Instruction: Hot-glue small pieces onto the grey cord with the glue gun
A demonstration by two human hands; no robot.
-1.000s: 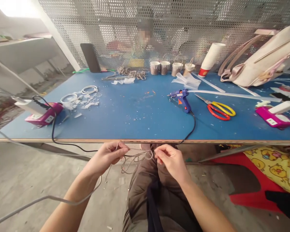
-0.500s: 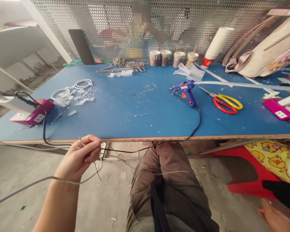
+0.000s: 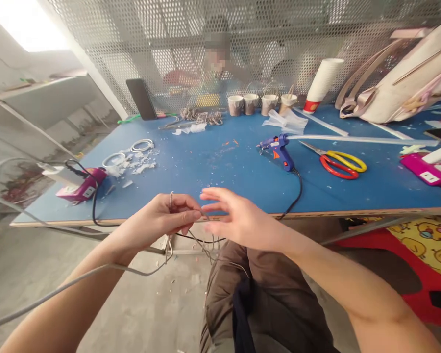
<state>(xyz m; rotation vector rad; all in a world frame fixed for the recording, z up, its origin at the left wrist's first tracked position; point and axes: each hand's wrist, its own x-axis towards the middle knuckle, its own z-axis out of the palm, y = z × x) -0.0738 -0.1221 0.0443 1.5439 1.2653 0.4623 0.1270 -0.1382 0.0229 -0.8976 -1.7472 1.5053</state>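
Observation:
My left hand [image 3: 174, 214] pinches a thin grey-brown cord [image 3: 205, 214] over the table's front edge. Close to its right side, my right hand [image 3: 235, 218] has its fingers apart near the cord's end. Whether the right fingers touch the cord cannot be made out. More strands of cord [image 3: 202, 245] hang below the hands, above my lap. A blue glue gun [image 3: 277, 149] lies on the table behind my right hand, with a long clear glue stick in its back. Scissors [image 3: 341, 163] with red and yellow handles lie to its right.
On the blue table [image 3: 191, 169] stand several small cups [image 3: 250, 104], a paper cup stack [image 3: 324, 84] and a phone [image 3: 141, 98]. Pink power blocks [image 3: 83, 186] sit at both sides. A bag [image 3: 404, 83] is at the back right. Black cables cross the front edge.
My right hand has come in from out of view and is beside my left. The left hand has moved right and slightly up. The view has shifted, showing more of the left side.

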